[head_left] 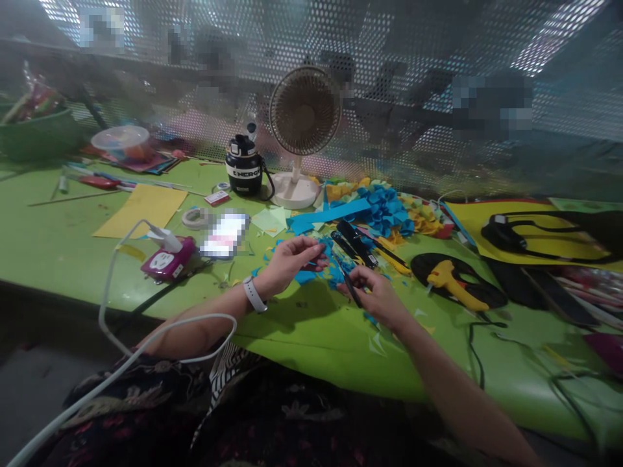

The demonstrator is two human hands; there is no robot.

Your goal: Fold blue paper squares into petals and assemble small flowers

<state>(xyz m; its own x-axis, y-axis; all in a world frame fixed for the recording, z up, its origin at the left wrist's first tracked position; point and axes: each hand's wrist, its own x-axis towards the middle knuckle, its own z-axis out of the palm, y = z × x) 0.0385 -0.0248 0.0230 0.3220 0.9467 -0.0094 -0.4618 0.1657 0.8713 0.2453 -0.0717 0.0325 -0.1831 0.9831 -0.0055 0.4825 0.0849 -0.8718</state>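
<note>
My left hand (291, 264), with a pale watch band (255, 294) on its wrist, is closed in a pinch above the green table. What lies between its fingertips is too small to make out. My right hand (377, 297) is closed around a slim black tool (351, 287) with a thin, pale end pointing up and left toward the left fingers. Its exact kind is unclear. Blue paper scraps (305, 277) lie under and around both hands. Just beyond them are blue paper strips (335, 214) and a heap of crumpled blue paper pieces (387, 211).
A white fan (305, 110) and a black bottle (243, 170) stand at the back. Left are a lit phone (226, 235), a tape roll (196, 218) and a purple power adapter (168, 261) with a looping white cable (104, 305). A yellow glue gun (455, 285) lies right.
</note>
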